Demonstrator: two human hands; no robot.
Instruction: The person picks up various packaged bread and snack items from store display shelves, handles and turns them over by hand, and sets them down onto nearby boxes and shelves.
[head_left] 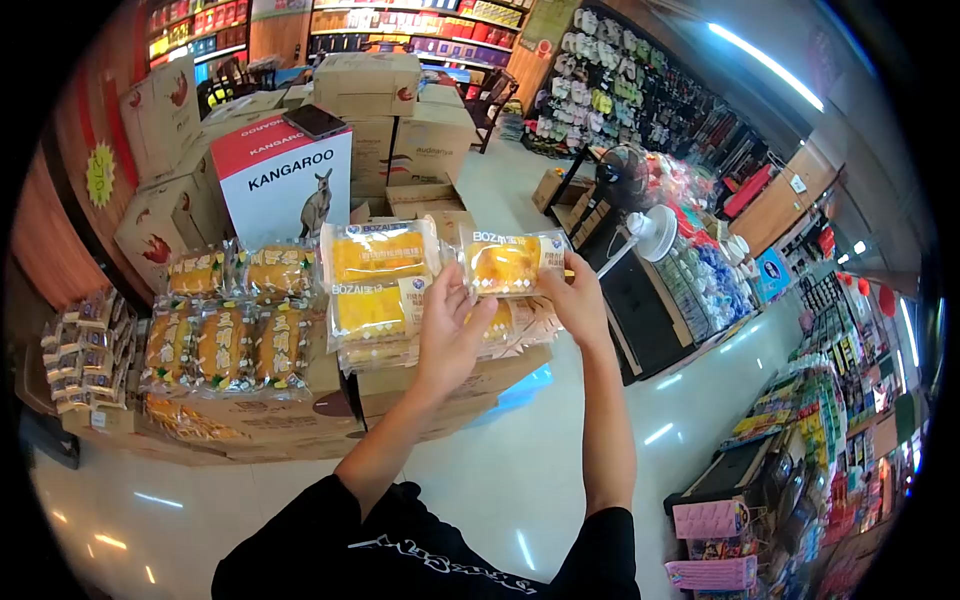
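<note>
A clear-wrapped packet of yellow cake (505, 266) marked BOZAI is held up over the front stack. My right hand (578, 300) grips its right end, thumb across the front. Beside the packet's left end is my left hand (450, 325), its fingers stretched and the thumb apart, fingertips right at the wrapper's edge. Under and behind my hands lie more cake packets of the same kind (372, 312), piled in rows on a cardboard box (440, 392).
Left of the pile are wrapped long breads (220, 345) and a stack of small packets (90, 350). Behind stand a KANGAROO box (280, 185) with a phone (315, 122) on top and several cartons (430, 140). A white fan (652, 235) stands at the counter on the right.
</note>
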